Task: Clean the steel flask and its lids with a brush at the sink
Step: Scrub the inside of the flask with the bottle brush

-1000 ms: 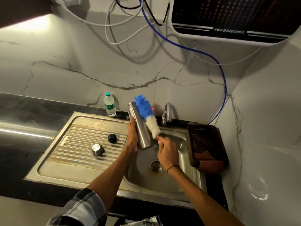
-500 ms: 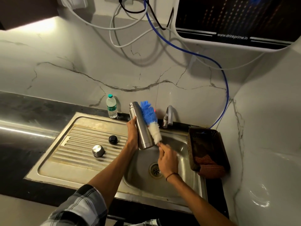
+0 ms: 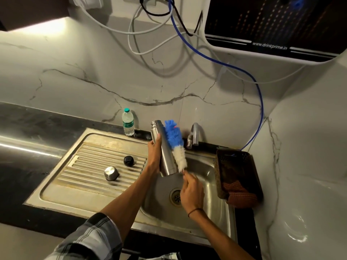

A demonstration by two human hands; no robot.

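Steel flask (image 3: 165, 152) stood nearly upright above the sink (image 3: 210, 177), its open mouth tilted up and to the left, gripped at its side by the left hand (image 3: 155, 158) with fingers wrapped round the body. Nearer the camera, the right hand (image 3: 191, 190) hovered over the drain, its fingers pinched on the handle of the brush (image 3: 176, 145), whose white and blue bristles lay against the flask's right side. On the ribbed drainboard to the left sat the steel lid (image 3: 111, 173) and, beyond it, the black lid (image 3: 128, 160), well apart. A brown basket (image 3: 236, 175) stood right of the basin. Farther back, a plastic water bottle (image 3: 128, 122) stood on the table by the wall, with the tap (image 3: 193, 136) behind the brush.
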